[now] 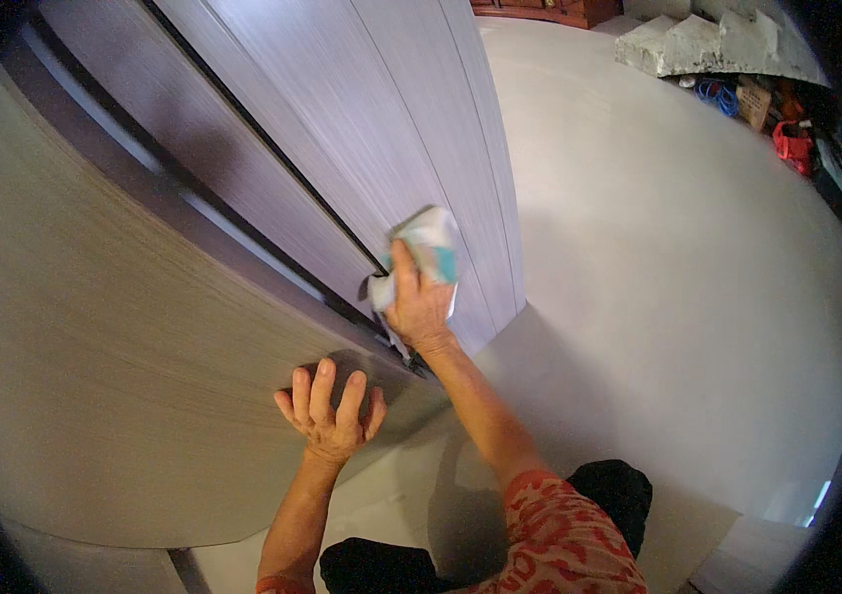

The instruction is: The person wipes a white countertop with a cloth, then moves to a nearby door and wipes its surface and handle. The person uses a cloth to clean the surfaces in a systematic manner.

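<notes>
A white and teal cloth point(432, 237) is held in my right hand point(421, 297), pressed to the light wood-grain door panel point(362, 96) near its lower end; the cloth looks blurred. A dark strip point(265, 141) runs along that panel and passes under the cloth. My left hand point(332, 408) rests with its fingers spread on a brownish wood-grain panel point(131, 356), holding nothing. Between the two panels lies a dark gap with a metal-looking rail point(228, 223). My right hand is above and to the right of my left hand.
Pale floor point(673, 245) spreads out on the right. At the upper right, a rough whitish concrete step-like structure point(703, 44) stands over blue coiled cord point(718, 96), a red item point(792, 145) and other clutter. A reddish-brown wooden cabinet point(540, 9) stands at the top.
</notes>
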Available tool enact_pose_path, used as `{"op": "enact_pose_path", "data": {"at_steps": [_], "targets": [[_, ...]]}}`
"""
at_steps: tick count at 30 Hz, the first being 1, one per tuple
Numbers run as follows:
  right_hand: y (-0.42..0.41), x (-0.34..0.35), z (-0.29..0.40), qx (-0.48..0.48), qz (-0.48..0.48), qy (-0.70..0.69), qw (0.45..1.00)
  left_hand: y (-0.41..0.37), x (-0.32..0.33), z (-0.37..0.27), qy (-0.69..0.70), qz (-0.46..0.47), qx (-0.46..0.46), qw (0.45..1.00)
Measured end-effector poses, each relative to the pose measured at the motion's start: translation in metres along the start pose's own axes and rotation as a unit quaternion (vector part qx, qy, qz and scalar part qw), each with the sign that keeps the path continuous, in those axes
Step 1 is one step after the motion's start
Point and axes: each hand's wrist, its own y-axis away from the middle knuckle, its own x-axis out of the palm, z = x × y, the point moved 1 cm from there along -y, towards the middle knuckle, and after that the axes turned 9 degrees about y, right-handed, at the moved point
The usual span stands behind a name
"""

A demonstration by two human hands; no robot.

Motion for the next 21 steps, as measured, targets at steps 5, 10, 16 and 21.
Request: {"op": "enact_pose_path", "data": {"at_steps": [5, 10, 16, 21], "targets": [[0.003, -0.001, 0.012, -0.103, -0.102, 0.078, 0.986, 0.000, -0.007, 0.014, 0.004, 0.001, 0.011, 1.000], [0.053, 0.026, -0.005, -0.003, 0.044, 0.021, 0.999, 0.016, -0.015, 0.022, -0.015, -0.010, -0.008, 1.000], [0.075, 0.025, -0.003, 0.061, 0.051, -0.064, 0.995, 0.025, -0.015, 0.030, -0.019, -0.015, 0.000, 1.000], [0.028, 0.021, 0.022, -0.009, 0.000, -0.020, 1.000, 0.026, -0.011, 0.031, -0.013, -0.017, 0.010, 1.000]]}}
